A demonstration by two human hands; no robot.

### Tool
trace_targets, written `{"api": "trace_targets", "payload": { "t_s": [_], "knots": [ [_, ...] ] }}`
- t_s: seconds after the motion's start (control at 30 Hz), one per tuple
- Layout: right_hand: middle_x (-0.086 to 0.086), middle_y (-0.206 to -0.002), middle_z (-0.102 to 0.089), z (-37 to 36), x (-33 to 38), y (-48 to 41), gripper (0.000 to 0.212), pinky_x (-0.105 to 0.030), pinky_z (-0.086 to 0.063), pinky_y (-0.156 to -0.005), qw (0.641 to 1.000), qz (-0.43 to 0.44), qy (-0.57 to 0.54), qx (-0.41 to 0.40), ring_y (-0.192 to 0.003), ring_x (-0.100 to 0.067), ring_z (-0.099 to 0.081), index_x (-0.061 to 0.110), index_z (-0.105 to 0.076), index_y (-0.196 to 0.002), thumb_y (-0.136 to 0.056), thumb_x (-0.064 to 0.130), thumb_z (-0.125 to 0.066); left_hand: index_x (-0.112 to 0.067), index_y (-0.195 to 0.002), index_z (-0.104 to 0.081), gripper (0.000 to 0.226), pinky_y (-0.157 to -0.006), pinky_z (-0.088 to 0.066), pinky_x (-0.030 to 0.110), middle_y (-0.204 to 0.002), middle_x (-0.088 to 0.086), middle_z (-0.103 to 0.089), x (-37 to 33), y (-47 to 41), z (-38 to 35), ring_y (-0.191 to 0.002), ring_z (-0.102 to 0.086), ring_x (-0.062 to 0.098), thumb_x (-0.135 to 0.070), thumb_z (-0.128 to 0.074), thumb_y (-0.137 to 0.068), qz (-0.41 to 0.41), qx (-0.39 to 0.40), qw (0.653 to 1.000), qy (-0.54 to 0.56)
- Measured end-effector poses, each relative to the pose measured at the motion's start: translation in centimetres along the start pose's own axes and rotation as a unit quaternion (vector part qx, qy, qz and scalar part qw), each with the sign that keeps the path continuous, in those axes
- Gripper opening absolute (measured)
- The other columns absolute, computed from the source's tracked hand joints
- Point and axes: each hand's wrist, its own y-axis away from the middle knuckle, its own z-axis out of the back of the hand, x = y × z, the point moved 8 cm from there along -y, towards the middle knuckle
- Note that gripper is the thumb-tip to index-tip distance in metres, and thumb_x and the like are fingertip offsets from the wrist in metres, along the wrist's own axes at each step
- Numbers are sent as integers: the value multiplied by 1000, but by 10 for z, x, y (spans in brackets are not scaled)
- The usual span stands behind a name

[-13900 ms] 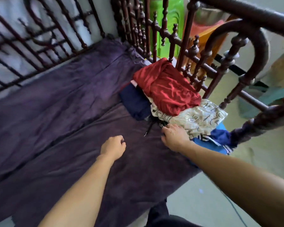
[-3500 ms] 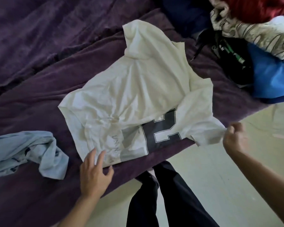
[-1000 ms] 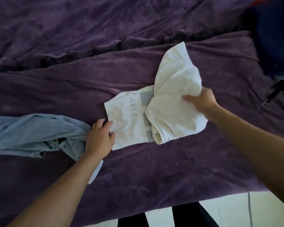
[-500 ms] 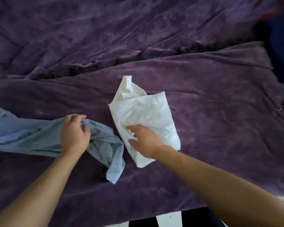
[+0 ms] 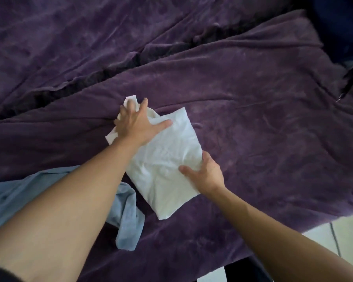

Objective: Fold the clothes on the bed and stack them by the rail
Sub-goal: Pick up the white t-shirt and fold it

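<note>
1. The white shirt [image 5: 167, 165] lies on the bed [image 5: 253, 119] as a compact, slightly rumpled rectangle, directly under both hands.
2. The left hand [image 5: 135, 123] is released and spread flat, palm down on the far corner of the shirt, thumb stretched out across the cloth. A small loose tab of fabric pokes out just beyond its fingertips; whether they are tucking it in I cannot tell.
3. The right hand [image 5: 206, 174] grasps the shirt's near-right edge, thumb on top and fingers curled round the side.
4. Judged from this, the shirt's folding is all but done; what is left for it is that loose tab and the carry to the stack.
5. A light blue garment [image 5: 126, 216] lies crumpled under the left forearm, touching the shirt's near-left side, not yet folded.
6. Dark clothes [image 5: 342, 27] show well beyond the right hand, at the far right corner, apparently unfolded too.
7. The rail and any stack are out of view, so I judge the task early on.
</note>
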Motion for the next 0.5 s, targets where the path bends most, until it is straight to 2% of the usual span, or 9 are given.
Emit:
{"api": "trace_targets", "payload": {
  "t_s": [0.07,0.13,0.17,0.2,0.23,0.27,0.3,0.37,0.5],
  "knots": [
    [6,-99,-64,2,-1,-2,53,-39,-54,-76,1000,0,-4,11,-89,-21,-63,24,-49,-111,-73,54,-69,-28,-147,-26,104,-99,-35,51,-149,7,-34,-16,3,-6,-133,-33,32,-89,-42,-64,-51,10,999,3],
    [6,-96,-65,11,-1,1,44,-41,-54,-75,1000,19,3,16,-85,-22,-63,24,-51,-106,-75,49,-69,-28,-147,-27,94,-98,-38,44,-145,4,-44,-30,12,-18,-130,-42,29,-80,-48,-72,-73,64,995,30],
    [6,-94,-65,17,-2,4,41,-40,-53,-74,999,29,10,16,-84,-22,-63,25,-50,-104,-76,48,-68,-27,-145,-31,86,-98,-40,42,-142,2,-48,-35,17,-22,-129,-45,28,-75,-50,-76,-75,91,992,40],
    [7,-92,-65,25,-4,7,37,-39,-52,-73,999,40,19,14,-83,-21,-63,25,-50,-101,-76,47,-68,-26,-136,-43,71,-94,-42,40,-133,0,-56,-42,21,-23,-125,-49,28,-70,-51,-81,-82,101,990,48],
    [8,-90,-64,36,-6,11,35,-38,-51,-71,998,51,28,8,-82,-21,-62,26,-48,-97,-76,47,-67,-26,-113,-57,48,-83,-44,38,-113,-1,-64,-51,26,-19,-115,-55,29,-64,-52,-84,-93,92,990,53],
    [10,-88,-63,50,-10,16,34,-36,-49,-68,997,64,37,-3,-81,-21,-62,27,-47,-94,-77,48,-67,-26,-84,-57,33,-71,-42,35,-87,-4,-63,-62,33,-12,-103,-59,30,-59,-52,-87,-108,77,989,60],
    [11,-88,-62,65,-12,21,32,-33,-45,-66,996,79,44,-16,-82,-19,-61,28,-47,-95,-77,48,-66,-23,-67,-46,39,-63,-36,34,-70,-7,-54,-74,42,-3,-91,-60,31,-55,-52,-89,-122,59,988,70],
    [13,-95,-62,102,-13,33,36,-30,-40,-67,991,115,49,-52,-88,-16,-61,33,-50,-109,-79,47,-65,-18,-63,-34,45,-60,-30,35,-64,-4,-49,-103,61,19,-82,-57,33,-47,-51,-93,-153,8,985,83],
    [13,-107,-61,192,-9,52,47,-33,-47,-76,975,169,73,-127,-99,-15,-59,36,-48,-125,-82,47,-64,-18,-71,-38,34,-58,-30,36,-75,5,-57,-178,98,73,-78,-56,33,-39,-50,-96,-206,-108,967,104]
  ]
}}
